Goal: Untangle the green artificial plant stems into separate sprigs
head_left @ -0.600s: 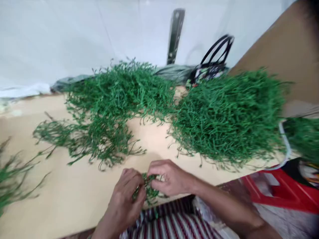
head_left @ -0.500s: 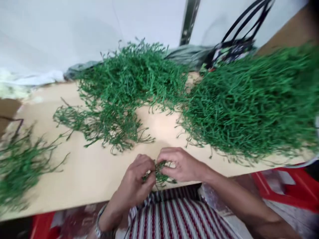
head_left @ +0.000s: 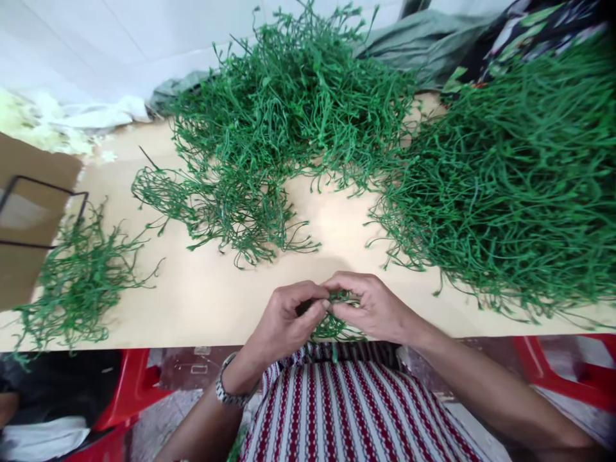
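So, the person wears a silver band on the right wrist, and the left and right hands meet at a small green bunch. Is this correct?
Not quite: the silver band is on the left wrist; the head view shows this. The left hand and right hand do meet at the small green bunch.

I'm watching the left hand (head_left: 291,319), a watch (head_left: 231,388) circling its wrist, and the right hand (head_left: 373,308) meeting at the fingertips, pinching green stems (head_left: 337,328) by the front edge of the table (head_left: 206,295). A back pile (head_left: 298,96) is lying near the wall (head_left: 144,38), a right pile (head_left: 505,192) is filling that side, and a small clump (head_left: 81,282) is resting beside a box (head_left: 48,173) at left
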{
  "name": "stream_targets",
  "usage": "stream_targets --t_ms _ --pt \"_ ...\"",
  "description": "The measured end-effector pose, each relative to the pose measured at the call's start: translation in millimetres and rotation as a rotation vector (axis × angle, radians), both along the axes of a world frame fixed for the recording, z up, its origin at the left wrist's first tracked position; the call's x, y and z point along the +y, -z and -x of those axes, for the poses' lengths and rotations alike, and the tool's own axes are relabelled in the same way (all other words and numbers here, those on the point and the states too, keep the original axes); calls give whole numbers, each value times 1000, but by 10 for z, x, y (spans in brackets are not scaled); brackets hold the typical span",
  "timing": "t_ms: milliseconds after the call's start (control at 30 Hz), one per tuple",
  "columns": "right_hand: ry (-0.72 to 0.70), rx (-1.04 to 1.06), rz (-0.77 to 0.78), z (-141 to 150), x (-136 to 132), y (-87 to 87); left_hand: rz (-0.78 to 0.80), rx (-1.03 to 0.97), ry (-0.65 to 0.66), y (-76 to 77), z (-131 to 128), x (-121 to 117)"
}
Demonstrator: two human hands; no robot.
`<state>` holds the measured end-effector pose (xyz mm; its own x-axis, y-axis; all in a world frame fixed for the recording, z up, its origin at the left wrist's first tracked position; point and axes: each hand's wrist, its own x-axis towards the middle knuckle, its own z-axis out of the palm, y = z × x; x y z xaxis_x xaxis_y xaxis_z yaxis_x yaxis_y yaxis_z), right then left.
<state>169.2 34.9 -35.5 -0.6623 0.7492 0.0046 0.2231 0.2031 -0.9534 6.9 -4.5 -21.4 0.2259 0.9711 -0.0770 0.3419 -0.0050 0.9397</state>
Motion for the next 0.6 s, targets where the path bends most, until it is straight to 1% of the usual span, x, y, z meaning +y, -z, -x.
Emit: stream_targets --t_ms 67,100,267,367,433,467,533,600 --pt "-9 -18 -38 -17 2 -1 14 20 38 -37 13 8" --pt "-22 -30 -93 -29 7 -2 27 48 59 -61 19 13" --pt "-91 -88 -509 -86 46 -5 49 245 127 -175 30 39" --pt "-120 -144 -656 -96 55 -2 103 235 150 -193 32 50" --pt "-117 -133 -659 -92 40 7 131 181 134 -180 36 49" --pt "-108 -105 -618 -88 26 12 137 153 121 -171 38 46" --pt "-90 -46 -478 -82 -6 24 144 108 102 -154 42 36" --pt "-94 -39 -351 -79 -34 32 164 84 103 -146 47 27"
